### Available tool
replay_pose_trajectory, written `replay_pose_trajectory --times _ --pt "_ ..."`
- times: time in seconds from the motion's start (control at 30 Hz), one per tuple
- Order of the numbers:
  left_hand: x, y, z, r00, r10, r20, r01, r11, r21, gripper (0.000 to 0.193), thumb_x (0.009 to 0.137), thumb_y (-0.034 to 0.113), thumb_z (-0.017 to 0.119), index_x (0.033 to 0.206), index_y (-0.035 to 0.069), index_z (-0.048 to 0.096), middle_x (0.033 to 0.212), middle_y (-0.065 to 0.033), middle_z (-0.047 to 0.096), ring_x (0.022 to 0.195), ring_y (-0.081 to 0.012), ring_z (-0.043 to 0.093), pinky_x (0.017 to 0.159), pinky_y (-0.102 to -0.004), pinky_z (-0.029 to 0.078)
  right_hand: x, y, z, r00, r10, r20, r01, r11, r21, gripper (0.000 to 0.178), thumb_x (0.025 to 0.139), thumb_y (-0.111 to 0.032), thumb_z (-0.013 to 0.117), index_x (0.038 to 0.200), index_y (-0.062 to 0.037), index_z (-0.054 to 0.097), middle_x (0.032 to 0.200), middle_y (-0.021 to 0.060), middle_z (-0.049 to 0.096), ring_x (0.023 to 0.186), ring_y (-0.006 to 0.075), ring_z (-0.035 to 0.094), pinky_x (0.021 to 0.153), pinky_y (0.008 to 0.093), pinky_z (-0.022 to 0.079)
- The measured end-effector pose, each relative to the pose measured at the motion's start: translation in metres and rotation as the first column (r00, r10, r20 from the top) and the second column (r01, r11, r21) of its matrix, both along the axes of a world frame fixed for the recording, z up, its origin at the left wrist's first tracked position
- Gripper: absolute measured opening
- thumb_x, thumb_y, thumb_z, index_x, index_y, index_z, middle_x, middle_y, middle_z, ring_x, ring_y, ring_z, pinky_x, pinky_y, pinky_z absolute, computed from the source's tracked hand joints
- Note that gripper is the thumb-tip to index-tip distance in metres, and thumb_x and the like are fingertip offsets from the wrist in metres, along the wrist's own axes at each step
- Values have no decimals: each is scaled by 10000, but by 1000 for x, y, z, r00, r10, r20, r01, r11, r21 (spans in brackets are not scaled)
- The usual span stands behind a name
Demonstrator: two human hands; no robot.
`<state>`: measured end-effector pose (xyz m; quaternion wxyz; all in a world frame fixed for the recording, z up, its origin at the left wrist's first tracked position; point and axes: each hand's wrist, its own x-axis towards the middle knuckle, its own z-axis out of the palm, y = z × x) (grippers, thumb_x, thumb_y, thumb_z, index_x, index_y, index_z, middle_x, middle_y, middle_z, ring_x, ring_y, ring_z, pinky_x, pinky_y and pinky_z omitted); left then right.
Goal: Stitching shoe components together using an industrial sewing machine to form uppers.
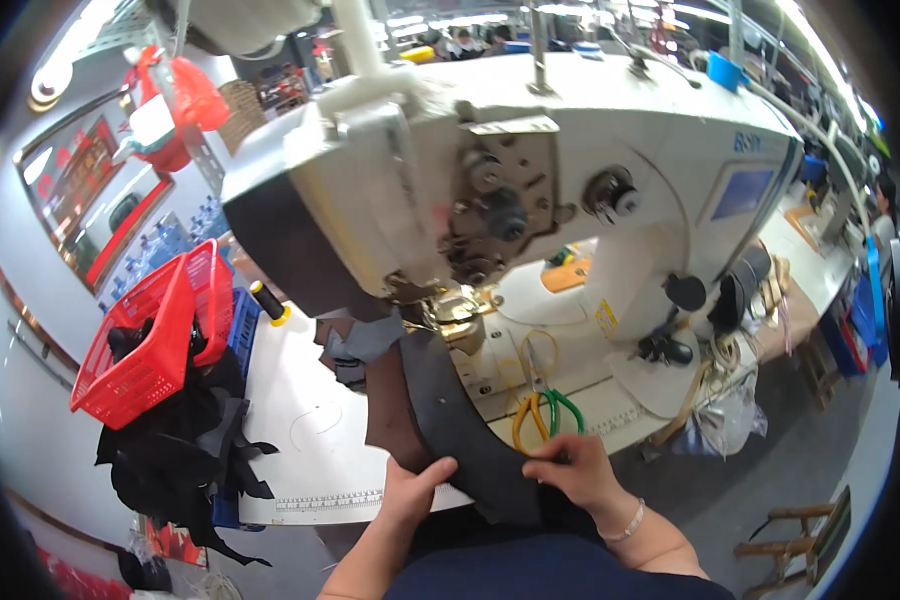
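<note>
A long black piece of leather-like material (460, 420) curves from under the sewing machine's needle area (425, 310) toward me. Beside and partly beneath it lies a brown piece (390, 395). My left hand (410, 488) is closed at their near edge, thumb on top and fingers hidden underneath. On the right, my right hand (580, 475) pinches the black piece's edge between thumb and fingers. Just beyond that hand, scissors (535, 395) with one yellow and one green handle lie on the machine bed. Small grey and brown scraps (355, 345) sit left of the needle area.
The large white sewing machine (660, 150) fills the middle. A black thread spool (268, 300) with a yellow base stands on the table's left. Red baskets (135, 350) and hanging black pieces (170, 465) are at the left edge; a wooden stool (800, 545) is lower right.
</note>
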<state>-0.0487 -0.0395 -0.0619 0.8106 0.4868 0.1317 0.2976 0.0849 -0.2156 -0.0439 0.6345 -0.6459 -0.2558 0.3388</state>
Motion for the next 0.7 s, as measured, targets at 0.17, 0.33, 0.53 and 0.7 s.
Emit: replay_pose_trajectory --times 0.17,0.33,0.53,0.7 --pt "-10 -6 24 990 -139 -28 134 982 -129 547 757 -25 610 1262 -22 400 1187 -123 525 1108 -239 508 956 -360 399 -6 -6 11 997 15 -70 0 977 214 138 714 -5 751 802 -9 645 708 -15 612 645 30 542 582 170 438" --pt "-4 -3 19 997 -74 -26 71 994 -83 543 756 -9 628 1252 -24 407 1176 -125 530 1097 -241 516 948 -361 408 -1 0 10 992 26 -122 -3 984 180 131 724 7 736 814 -9 642 722 -2 621 651 33 550 599 168 452" --pt "7 14 22 996 -79 -51 77 996 -43 683 713 36 682 1300 -14 337 1217 -134 496 1130 -266 495 953 -388 414 10 16 15 999 13 40 -20 984 176 116 730 24 719 811 -1 639 719 23 626 630 57 568 586 180 463" --pt "16 25 23 994 -98 -51 95 994 -55 738 707 86 706 1326 3 312 1234 -123 486 1139 -257 484 963 -375 402 15 26 21 1000 2 3 -2 983 186 107 730 16 722 796 -2 640 720 31 628 613 62 554 576 181 447"
